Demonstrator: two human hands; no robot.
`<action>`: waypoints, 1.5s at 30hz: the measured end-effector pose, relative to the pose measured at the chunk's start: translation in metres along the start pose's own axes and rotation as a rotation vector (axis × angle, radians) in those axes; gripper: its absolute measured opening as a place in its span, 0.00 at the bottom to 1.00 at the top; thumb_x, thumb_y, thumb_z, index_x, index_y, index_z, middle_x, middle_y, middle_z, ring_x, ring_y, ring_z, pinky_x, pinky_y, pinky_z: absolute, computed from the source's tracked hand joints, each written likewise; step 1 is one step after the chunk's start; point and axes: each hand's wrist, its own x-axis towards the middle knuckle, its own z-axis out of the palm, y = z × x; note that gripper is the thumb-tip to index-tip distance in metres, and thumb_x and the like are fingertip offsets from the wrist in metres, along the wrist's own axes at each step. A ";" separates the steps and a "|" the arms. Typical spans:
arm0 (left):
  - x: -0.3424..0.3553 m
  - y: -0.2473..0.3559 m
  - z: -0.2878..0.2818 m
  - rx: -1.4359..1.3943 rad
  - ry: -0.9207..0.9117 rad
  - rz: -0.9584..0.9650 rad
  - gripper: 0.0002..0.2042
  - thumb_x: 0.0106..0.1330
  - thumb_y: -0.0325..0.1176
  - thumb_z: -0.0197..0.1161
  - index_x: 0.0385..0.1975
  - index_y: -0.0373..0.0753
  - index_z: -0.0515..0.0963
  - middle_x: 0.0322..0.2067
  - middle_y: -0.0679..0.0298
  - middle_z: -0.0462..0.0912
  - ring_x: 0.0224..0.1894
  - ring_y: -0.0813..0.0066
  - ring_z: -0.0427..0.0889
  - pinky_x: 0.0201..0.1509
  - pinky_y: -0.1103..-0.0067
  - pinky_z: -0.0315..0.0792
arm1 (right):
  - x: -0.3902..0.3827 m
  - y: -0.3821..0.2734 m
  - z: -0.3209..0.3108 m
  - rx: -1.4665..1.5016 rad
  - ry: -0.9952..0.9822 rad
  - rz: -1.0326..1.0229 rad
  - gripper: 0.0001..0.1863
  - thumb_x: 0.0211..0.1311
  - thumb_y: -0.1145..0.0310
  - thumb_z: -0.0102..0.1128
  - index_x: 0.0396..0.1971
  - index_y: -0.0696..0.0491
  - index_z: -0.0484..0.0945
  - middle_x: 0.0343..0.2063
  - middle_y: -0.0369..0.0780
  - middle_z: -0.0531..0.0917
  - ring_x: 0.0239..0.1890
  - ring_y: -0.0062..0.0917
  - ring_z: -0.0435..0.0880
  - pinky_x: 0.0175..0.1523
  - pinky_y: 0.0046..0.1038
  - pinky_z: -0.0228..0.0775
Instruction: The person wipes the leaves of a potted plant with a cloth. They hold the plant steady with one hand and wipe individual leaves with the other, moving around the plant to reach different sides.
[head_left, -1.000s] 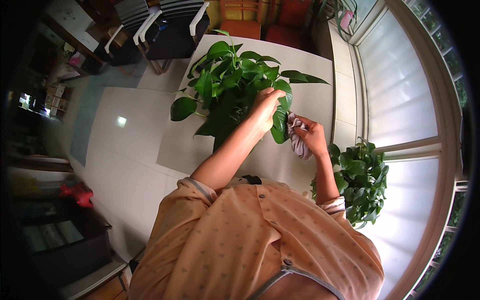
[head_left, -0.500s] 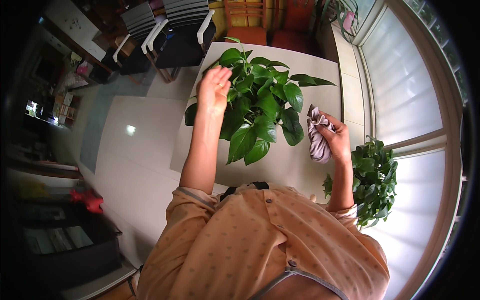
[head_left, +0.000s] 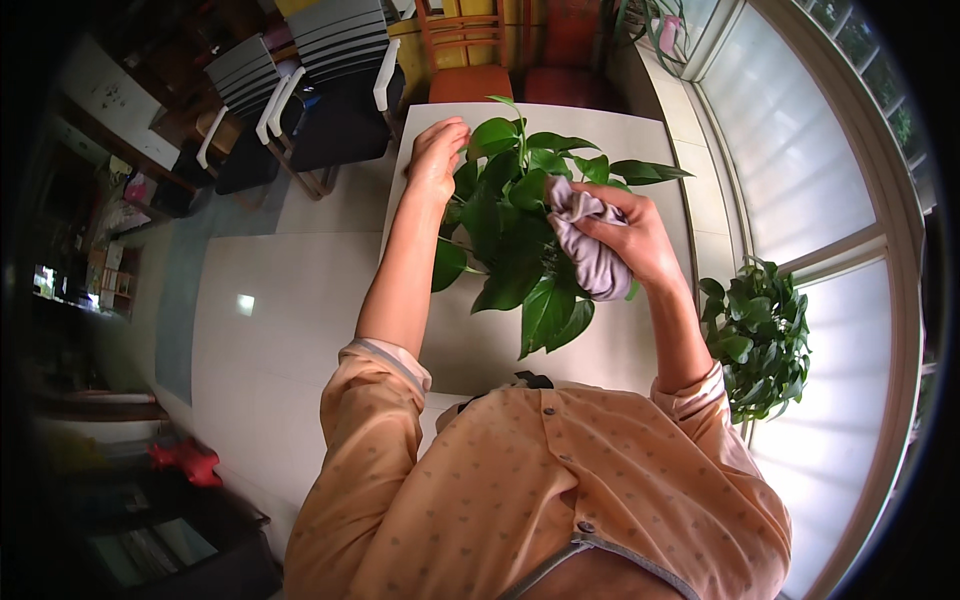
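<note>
A leafy green potted plant [head_left: 487,222], like a pothos, stands on a white table [head_left: 640,130]; its leaves hide its pot. My right hand [head_left: 635,232] grips a crumpled mauve-grey cloth [head_left: 598,262] between thumb and fingers. The cloth is over the plant's right-hand leaves and covers some of them. At the far left side of the foliage is my left hand [head_left: 437,156], palm turned toward the leaves. Its fingers are loosely bent, with nothing visible in them. Whether they touch a leaf I cannot tell.
A second leafy plant [head_left: 762,335] is at the right, by the frosted window [head_left: 790,140]. Beyond the table are orange-red wooden chairs [head_left: 468,82]; black-seated armchairs [head_left: 345,135] stand at the far left. A red object [head_left: 188,461] lies at the lower left.
My right hand has brought the cloth leftward from beside the plant onto its leaves. The left hand has turned, its fingers curling inward. The view has shifted slightly.
</note>
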 end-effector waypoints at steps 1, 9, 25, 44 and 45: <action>0.004 -0.001 -0.002 0.010 -0.053 0.001 0.15 0.61 0.37 0.61 0.45 0.38 0.78 0.42 0.61 0.82 0.47 0.72 0.78 0.54 0.74 0.63 | 0.008 -0.002 0.009 -0.008 -0.010 -0.007 0.19 0.53 0.76 0.63 0.47 0.61 0.79 0.37 0.39 0.84 0.37 0.16 0.80 0.46 0.20 0.72; 0.013 0.006 -0.001 0.038 -0.290 -0.141 0.06 0.58 0.32 0.66 0.31 0.39 0.80 0.25 0.68 0.82 0.25 0.80 0.79 0.30 0.84 0.72 | 0.055 -0.004 0.045 -0.134 0.081 0.024 0.18 0.55 0.75 0.61 0.48 0.61 0.78 0.37 0.40 0.84 0.36 0.18 0.80 0.46 0.22 0.73; 0.007 -0.013 0.001 -0.183 -0.454 -0.216 0.05 0.61 0.32 0.63 0.34 0.40 0.78 0.28 0.71 0.79 0.28 0.82 0.75 0.32 0.80 0.69 | 0.105 0.050 0.063 -0.753 0.308 -0.081 0.21 0.46 0.56 0.61 0.42 0.45 0.83 0.28 0.47 0.83 0.32 0.43 0.83 0.40 0.38 0.75; -0.018 0.014 -0.016 -0.025 -0.149 0.045 0.14 0.64 0.32 0.59 0.47 0.33 0.76 0.46 0.54 0.81 0.51 0.66 0.79 0.60 0.73 0.64 | -0.016 -0.008 -0.017 -0.368 0.222 -0.069 0.19 0.55 0.77 0.61 0.49 0.58 0.78 0.35 0.39 0.84 0.38 0.18 0.80 0.46 0.22 0.73; -0.024 0.015 -0.019 -0.029 -0.109 0.100 0.14 0.65 0.32 0.58 0.48 0.33 0.76 0.46 0.53 0.81 0.52 0.65 0.79 0.61 0.72 0.64 | -0.029 -0.007 -0.027 -0.310 0.247 -0.047 0.19 0.55 0.78 0.60 0.50 0.59 0.78 0.36 0.39 0.84 0.38 0.17 0.80 0.47 0.22 0.73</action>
